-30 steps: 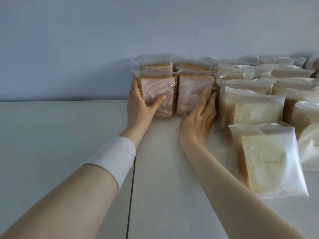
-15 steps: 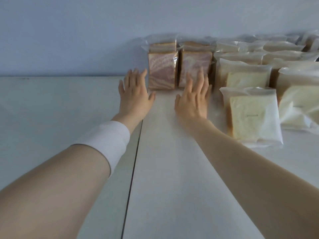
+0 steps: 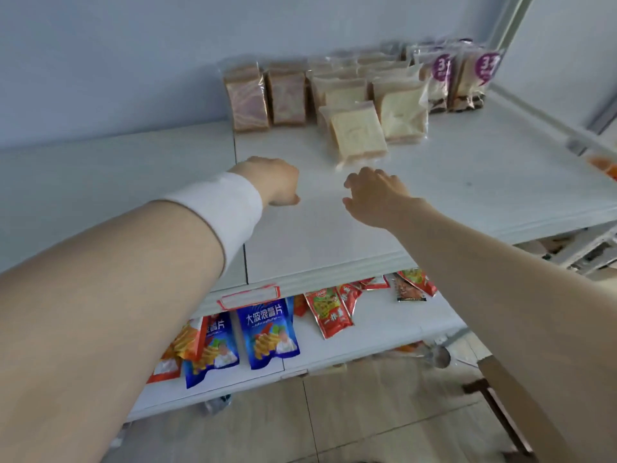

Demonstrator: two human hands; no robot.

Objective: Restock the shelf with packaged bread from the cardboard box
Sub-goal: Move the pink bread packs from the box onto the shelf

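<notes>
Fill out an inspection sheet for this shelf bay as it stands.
Surface: white upper shelf, front half bare.
Job's things: two swirl bread packs upright at the back wall; white bread packs beside them; purple-label packs at the right. Cardboard box: nothing seen for certain.
Clutter: blue chip bags and red sachets on the lower shelf.
Grippers: left hand and right hand over the shelf, both empty; left fingers curled.
Cables: nothing seen.
Surroundings: pale wall, tiled floor.
</notes>
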